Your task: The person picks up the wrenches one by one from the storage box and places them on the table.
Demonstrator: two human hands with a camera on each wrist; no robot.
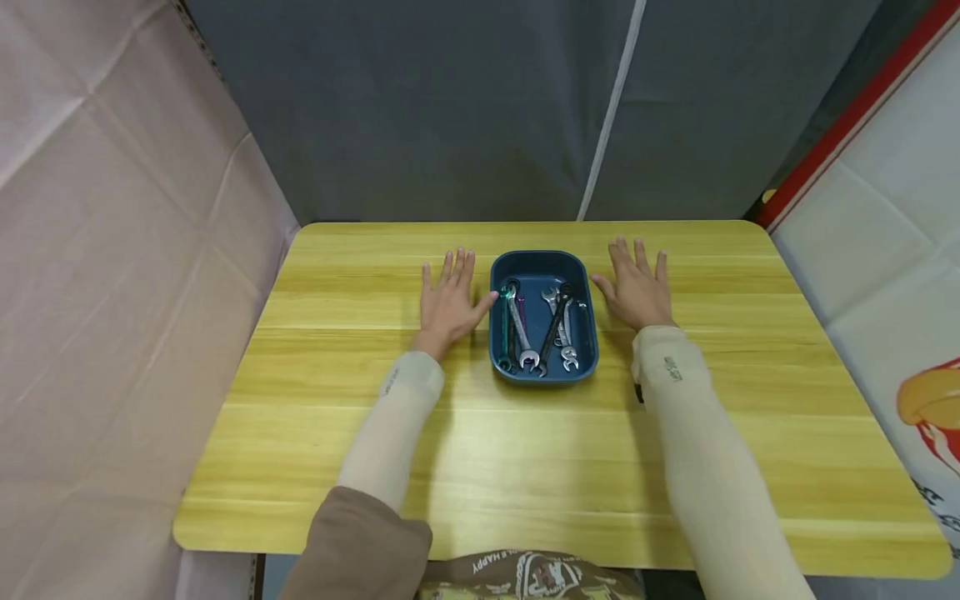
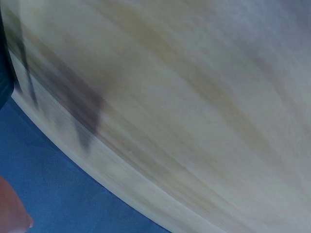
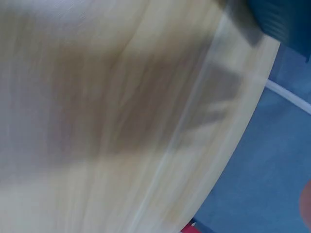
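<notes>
A dark blue plastic bin (image 1: pixel 543 382) sits on the table between my two hands, with several wrenches inside. Among them are a silver wrench (image 1: pixel 521 327) and a teal one (image 1: pixel 504 325) on the left, and a black wrench (image 1: pixel 556 329) on the right. Left of the bin is my left hand (image 1: pixel 447 307), fingers straight and spread, its thumb tip at the bin's left rim. My right hand (image 1: pixel 639 292) is spread to the right of the bin, thumb pointing toward it. In the right wrist view the bin's side (image 3: pixel 286 22) shows at the top corner.
The wooden table (image 1: pixel 540 467) has rounded corners. Behind it hangs a grey curtain (image 1: pixel 435 108) with a pale strip (image 1: pixel 613 108). Pale cloth (image 1: pixel 135 275) lines the left, and a white printed sheet (image 1: pixel 885 242) with a red edge stands at right. A brown printed garment (image 1: pixel 540 575) shows at the near edge.
</notes>
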